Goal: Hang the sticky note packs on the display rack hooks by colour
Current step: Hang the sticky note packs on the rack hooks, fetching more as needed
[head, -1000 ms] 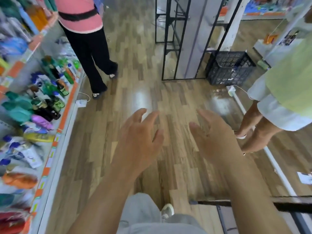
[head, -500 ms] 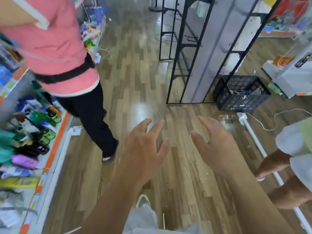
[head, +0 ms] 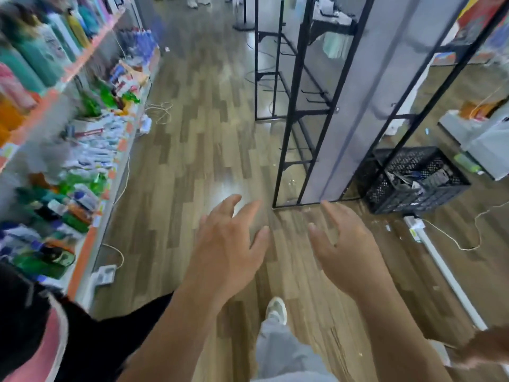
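A long shelf of bottles and packets is seen along the left edge of the floor, and its orange front edge runs far up the aisle. Another person in pink and black is cut by the lower left corner, close to the shelf base. Between the shelf edge and the display rack a wide strip of bare wooden floor is left open.

The left hand is held out above this floor, with fingers spread and relaxed, and nothing is gripped. The right hand is held just beside it, apart from it, also with loose fingers and nothing in them.

The display rack stands ahead of the right hand, and its near corner is placed just beyond the fingertips. Black hooks are seen on it, with nothing on them.

A black crate is set on the floor to the right of the rack. Whether the sticky note packs lie in it cannot be told.
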{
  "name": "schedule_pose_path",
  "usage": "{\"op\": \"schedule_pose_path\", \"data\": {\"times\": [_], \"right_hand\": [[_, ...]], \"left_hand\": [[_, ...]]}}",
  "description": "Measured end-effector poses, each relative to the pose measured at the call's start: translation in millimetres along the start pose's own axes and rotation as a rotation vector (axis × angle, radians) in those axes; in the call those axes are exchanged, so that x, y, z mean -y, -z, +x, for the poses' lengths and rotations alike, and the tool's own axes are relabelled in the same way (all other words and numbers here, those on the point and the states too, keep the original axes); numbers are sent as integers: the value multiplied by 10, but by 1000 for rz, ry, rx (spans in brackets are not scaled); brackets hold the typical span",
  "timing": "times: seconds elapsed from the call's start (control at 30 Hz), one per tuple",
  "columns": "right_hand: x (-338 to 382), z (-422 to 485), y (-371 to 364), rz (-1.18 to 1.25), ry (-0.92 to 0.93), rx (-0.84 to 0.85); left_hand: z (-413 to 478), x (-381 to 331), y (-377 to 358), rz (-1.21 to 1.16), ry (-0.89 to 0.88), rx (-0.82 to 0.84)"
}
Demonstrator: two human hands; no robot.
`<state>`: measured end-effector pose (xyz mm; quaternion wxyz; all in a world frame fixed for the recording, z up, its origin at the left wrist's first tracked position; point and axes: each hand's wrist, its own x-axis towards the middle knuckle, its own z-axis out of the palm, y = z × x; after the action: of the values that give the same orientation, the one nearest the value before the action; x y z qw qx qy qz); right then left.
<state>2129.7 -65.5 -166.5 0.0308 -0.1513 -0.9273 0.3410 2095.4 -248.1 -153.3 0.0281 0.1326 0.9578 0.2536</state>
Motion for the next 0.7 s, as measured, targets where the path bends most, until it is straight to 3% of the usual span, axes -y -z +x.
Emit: {"op": "schedule_pose_path", "data": {"times": [0.33,0.7], "right_hand": [[499,2372,127,-28,186,50],[1180,4688,-457,-2,158,27]], "left_hand": [[2204,135,196,-142,98,-97],[4661,976,486,-260,38,-111]]}}
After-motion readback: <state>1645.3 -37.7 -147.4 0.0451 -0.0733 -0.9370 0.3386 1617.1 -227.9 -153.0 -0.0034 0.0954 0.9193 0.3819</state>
